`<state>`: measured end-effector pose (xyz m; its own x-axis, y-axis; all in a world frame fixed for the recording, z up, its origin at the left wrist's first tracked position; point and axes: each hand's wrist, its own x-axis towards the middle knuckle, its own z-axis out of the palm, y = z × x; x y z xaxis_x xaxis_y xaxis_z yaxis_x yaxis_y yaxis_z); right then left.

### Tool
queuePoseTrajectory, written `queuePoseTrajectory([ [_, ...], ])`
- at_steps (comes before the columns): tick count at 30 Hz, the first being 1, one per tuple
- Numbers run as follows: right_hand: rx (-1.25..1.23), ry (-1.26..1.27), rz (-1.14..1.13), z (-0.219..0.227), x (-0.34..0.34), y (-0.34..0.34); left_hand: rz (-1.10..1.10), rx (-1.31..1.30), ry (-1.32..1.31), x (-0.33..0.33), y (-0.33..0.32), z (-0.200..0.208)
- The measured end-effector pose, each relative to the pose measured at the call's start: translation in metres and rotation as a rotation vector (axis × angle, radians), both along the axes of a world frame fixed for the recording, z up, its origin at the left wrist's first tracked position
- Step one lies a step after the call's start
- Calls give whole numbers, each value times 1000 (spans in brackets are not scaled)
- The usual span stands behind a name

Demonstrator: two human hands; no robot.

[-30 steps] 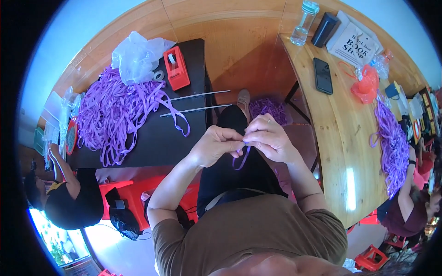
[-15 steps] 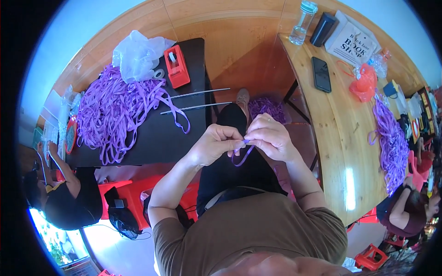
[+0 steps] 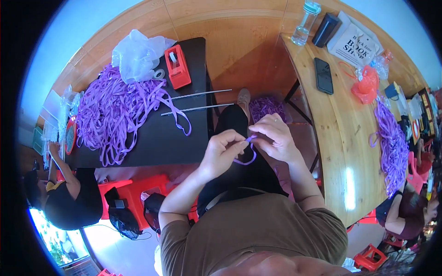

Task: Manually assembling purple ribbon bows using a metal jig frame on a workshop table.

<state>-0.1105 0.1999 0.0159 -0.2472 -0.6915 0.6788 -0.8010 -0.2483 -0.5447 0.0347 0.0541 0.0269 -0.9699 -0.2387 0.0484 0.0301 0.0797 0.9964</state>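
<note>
Above my lap, a narrow purple ribbon [image 3: 248, 158] hangs in a loop from my fingers. My left hand [image 3: 225, 149] pinches it between thumb and forefinger. My right hand [image 3: 272, 138] grips the same ribbon close by, its fingertips almost touching the left ones. On the dark table to my left lies a large tangled heap of purple ribbons [image 3: 110, 110], one end trailing over the tabletop. Beyond my knee, a container on the floor holds more purple ribbon pieces [image 3: 267, 108]. Another purple bundle [image 3: 391, 142] lies along the wooden table to my right.
The dark table [image 3: 156, 142] bears a red tape dispenser [image 3: 177, 66], a clear plastic bag [image 3: 138, 53] and two thin metal rods [image 3: 202, 108]. A phone [image 3: 323, 76], a water bottle [image 3: 304, 27] and a red bag [image 3: 367, 85] are on the wooden table [image 3: 340, 138]. People sit at both sides.
My hands have shifted slightly to the right with the ribbon, whose loop now swings wider below the fingers. The left forearm has turned a little inward.
</note>
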Motion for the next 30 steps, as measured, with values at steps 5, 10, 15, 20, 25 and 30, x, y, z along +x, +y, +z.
queuePoseTrajectory([
  [5,-46,220,-173,-32,-17,-9,100,360,-101,-8,13,-36],
  [10,-80,340,-283,-60,-38,-38,216,561,-169,-32,21,-81],
  [15,-172,339,-329,-71,-65,-74,379,649,-1,-64,8,-104],
  [20,-220,283,-229,-57,-91,-112,513,528,259,-87,-9,-111],
  [25,-176,70,-48,-70,-109,-143,582,426,302,-94,-22,-118],
  [30,-139,-199,71,-80,-108,-166,698,534,426,-98,-27,-124],
])
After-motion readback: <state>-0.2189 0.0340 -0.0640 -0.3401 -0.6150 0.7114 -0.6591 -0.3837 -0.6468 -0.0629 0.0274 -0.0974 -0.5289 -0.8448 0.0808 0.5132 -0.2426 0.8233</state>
